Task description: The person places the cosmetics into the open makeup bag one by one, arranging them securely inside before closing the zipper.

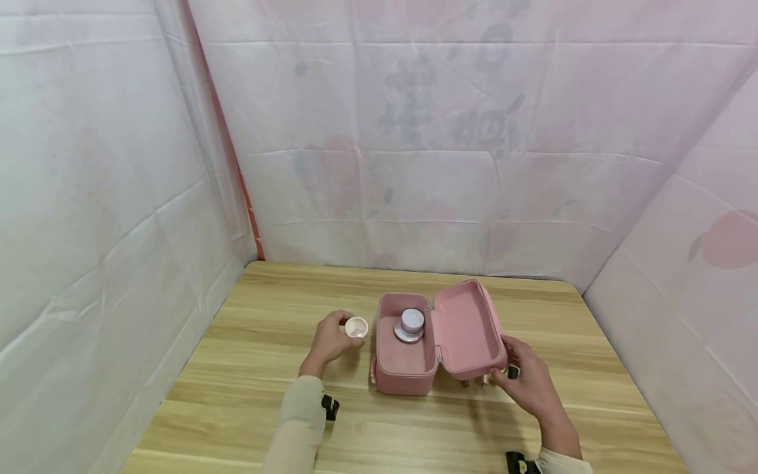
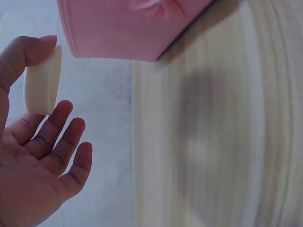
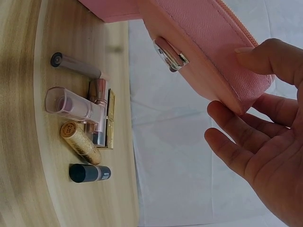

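Pinching the pot [image 1: 356, 327] left of the case [image 1: 405, 385] with our left hand [image 1: 329, 340], we hold the lid [image 1: 468, 327] by its near-right corner with our right hand [image 1: 530, 376]; if this slips, the lid could knock the tubes [image 3: 80, 142] below.

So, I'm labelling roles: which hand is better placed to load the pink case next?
Probably the left hand: it pinches a pale round container beside the case, while the right hand grips the lid.

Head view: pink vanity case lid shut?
No, the lid of the pink vanity case stands open, the right hand gripping its edge.
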The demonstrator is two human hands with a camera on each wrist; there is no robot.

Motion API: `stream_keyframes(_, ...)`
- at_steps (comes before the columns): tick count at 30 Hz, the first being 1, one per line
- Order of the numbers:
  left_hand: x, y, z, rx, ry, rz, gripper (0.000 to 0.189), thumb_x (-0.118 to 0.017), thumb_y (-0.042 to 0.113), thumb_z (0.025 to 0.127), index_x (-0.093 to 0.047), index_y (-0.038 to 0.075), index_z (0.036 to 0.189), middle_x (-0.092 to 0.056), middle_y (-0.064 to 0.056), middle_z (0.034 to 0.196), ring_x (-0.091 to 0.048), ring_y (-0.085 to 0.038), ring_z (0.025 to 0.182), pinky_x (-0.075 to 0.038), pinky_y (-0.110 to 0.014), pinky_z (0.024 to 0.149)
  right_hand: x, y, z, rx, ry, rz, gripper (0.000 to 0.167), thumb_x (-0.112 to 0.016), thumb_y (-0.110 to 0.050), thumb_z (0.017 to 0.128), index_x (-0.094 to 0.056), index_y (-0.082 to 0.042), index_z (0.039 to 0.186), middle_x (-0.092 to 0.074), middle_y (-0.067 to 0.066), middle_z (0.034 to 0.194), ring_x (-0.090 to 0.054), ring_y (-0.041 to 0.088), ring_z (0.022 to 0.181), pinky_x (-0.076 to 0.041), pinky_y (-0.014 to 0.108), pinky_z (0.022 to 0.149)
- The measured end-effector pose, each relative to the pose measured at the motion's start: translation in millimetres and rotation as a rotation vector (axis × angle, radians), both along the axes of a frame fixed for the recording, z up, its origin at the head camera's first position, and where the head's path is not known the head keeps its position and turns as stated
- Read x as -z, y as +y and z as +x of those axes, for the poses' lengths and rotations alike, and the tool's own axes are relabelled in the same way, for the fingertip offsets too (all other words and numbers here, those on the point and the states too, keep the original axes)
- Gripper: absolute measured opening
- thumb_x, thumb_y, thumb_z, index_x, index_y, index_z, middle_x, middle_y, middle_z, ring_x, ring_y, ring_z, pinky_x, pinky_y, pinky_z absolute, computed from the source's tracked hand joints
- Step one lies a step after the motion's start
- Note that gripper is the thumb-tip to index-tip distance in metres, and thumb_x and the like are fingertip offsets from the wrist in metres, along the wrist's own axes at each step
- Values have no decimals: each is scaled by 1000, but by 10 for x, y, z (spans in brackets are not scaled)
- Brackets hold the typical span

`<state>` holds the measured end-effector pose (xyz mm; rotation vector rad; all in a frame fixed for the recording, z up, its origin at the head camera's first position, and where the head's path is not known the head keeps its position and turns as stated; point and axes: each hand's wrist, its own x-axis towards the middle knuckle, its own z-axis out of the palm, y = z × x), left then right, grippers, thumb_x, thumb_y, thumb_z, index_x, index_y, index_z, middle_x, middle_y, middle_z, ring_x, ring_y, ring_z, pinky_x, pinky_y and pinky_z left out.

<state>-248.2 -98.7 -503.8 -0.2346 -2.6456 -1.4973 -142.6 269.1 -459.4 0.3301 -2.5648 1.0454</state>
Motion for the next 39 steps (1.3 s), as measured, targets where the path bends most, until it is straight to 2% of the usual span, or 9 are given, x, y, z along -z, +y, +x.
stream_keyframes(8,-138,75,-16,31,7,-10,50,-85,11,56,-63,2,101,-61,-5,92,-55,-20,85,-44,-38,76,-9,-6,8,1,9,4,61,-75,10,66,-48,13,121,-53,28,111,-59,39,90,-50,44,72)
stream_keyframes(20,-239,194,-56,73,-3,-14,49,-86,15,58,-63,3,100,-60,-6,96,-54,-23,91,-45,-38,76,0,-4,7,4,3,9,61,-75,8,67,-48,12,121,-53,27,110,-59,38,90,-50,45,72)
stream_keyframes(27,-326,270,-119,90,-9,-42,46,-83,12,58,-63,4,99,-59,-5,91,-53,-21,86,-45,-36,73,-7,3,4,10,-5,21,62,-76,6,67,-48,12,122,-53,28,111,-60,38,89,-50,47,72)
stream_keyframes(32,-392,318,-165,114,-37,-69,44,-83,13,59,-62,3,97,-58,-5,88,-52,-20,81,-45,-34,70,-1,8,-1,8,4,23,62,-76,7,66,-49,13,121,-53,28,109,-60,37,87,-50,46,70)
stream_keyframes(39,-415,333,-265,138,-94,-88,41,-83,14,60,-61,5,94,-57,-3,81,-51,-17,74,-44,-30,65,-13,4,-5,10,-17,24,61,-76,5,67,-49,12,121,-54,26,109,-60,35,87,-50,47,71)
